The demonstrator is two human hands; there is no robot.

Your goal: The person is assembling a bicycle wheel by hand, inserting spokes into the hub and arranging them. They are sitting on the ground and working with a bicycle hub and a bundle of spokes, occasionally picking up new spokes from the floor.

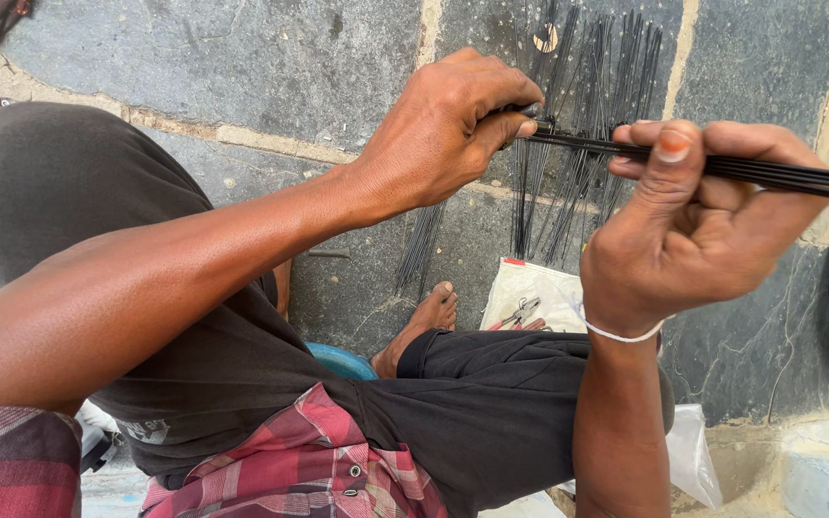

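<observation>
Here, the left hand (443,129) and right hand (698,225) each pinch one bundle of black spokes (779,173), apparently wire, over stone paving (271,58).

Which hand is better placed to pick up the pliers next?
Probably the right hand: the pliers lie on the white bag just below it. The left hand pinches the end of the spoke bundle farther away.

Both hands raised in front: L hand (438,134) fingers pinched shut, palm down; R hand (693,225) curled closed, thumb up, wrist bent.
</observation>
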